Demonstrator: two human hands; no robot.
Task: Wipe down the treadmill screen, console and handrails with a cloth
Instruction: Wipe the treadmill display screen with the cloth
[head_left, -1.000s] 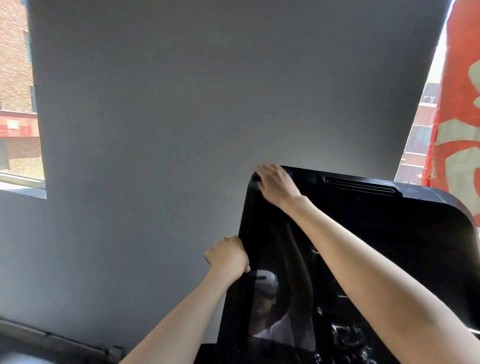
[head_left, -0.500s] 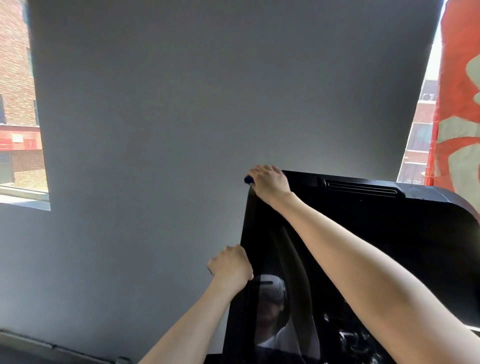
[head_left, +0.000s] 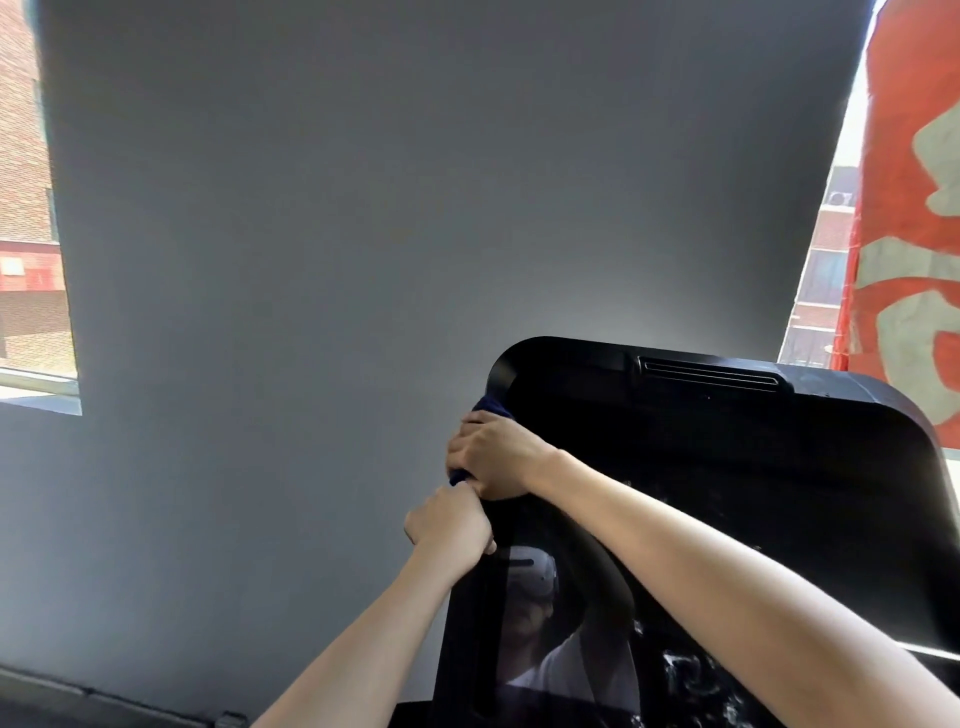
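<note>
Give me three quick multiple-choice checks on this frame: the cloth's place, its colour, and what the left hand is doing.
1. Where on the treadmill screen is the cloth?
A) top right corner
B) left edge, under the right hand
C) bottom middle

2. What colour is the cloth?
A) white
B) yellow
C) dark blue

3. What is the left hand doing?
A) gripping the screen's left edge
B) hanging open, clear of the screen
C) holding a spray bottle

Answers:
1 B, the right hand holds it against the left edge below the top corner.
2 C, dark blue fabric shows above the fingers.
3 A, its fingers curl at the edge just under the right hand.
</note>
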